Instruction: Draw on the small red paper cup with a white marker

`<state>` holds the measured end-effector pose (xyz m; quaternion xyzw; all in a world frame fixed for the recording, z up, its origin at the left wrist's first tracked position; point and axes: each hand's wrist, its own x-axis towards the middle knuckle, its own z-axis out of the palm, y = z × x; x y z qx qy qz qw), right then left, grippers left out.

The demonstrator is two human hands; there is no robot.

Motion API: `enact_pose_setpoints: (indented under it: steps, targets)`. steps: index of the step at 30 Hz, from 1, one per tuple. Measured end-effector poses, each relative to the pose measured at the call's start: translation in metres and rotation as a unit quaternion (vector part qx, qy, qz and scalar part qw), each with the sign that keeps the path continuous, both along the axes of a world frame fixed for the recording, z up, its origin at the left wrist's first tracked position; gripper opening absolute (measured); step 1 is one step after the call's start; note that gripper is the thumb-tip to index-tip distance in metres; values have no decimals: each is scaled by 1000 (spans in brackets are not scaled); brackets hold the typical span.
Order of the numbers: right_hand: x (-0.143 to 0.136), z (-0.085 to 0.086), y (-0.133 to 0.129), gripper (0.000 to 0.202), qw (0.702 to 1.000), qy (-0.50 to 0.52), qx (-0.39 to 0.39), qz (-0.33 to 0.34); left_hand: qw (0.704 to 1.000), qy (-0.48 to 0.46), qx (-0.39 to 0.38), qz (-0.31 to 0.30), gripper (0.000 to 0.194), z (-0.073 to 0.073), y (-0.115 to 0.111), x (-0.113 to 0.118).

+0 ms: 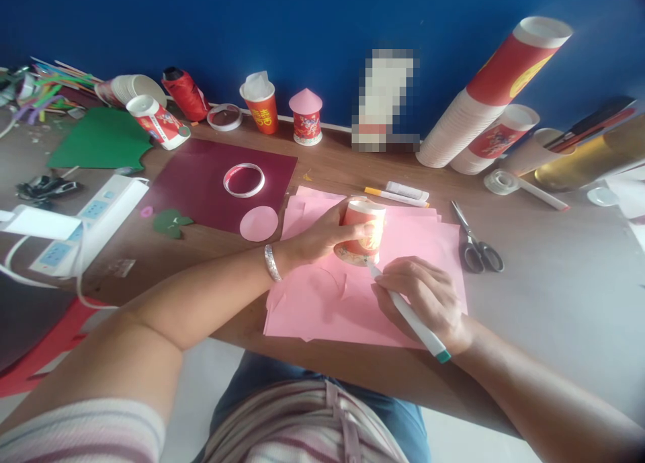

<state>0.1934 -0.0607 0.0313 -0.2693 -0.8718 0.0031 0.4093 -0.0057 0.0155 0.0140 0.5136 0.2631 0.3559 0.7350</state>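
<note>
My left hand [335, 233] is wrapped round a red and gold paper cup [363, 224], held tilted above a stack of pink paper [322, 308]. Colored marks show along the cup's pale lower band. In my right hand [420, 298] is a white marker [416, 325] with a green end, its tip at the lower edge of the cup; whether it touches I cannot tell. A curved pencil-like line and small cuts show on the top pink sheet. Left of the stack lies a pink paper circle [259, 224].
Behind stand a cup with a pink cone roof [306, 117], a red cup with tissue [260, 107] and a tall cup stack [466, 113]. Scissors [476, 244] lie right, a tape roll [244, 180] on maroon paper [201, 181], a power strip [93, 221] left. An orange-capped marker [396, 196] lies behind the pink paper.
</note>
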Motion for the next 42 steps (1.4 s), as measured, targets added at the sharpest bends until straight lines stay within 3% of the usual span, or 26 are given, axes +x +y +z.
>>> enact_pose_setpoints:
  steps: [8, 22, 33, 42]
  targets:
    - [-1, 1, 1, 21, 1000, 2, 7, 6, 1000, 1, -1, 5, 32, 0, -1, 1]
    - [-2, 0, 2, 22, 1000, -8, -6, 3, 1000, 10, -16, 8, 41, -2, -1, 0]
    - [-1, -1, 0, 21, 1000, -2, 11, 11, 1000, -3, 3, 1, 32, 1, -1, 1]
    - [0, 0, 2, 23, 1000, 1, 4, 5, 1000, 2, -12, 10, 40, -1, -1, 1]
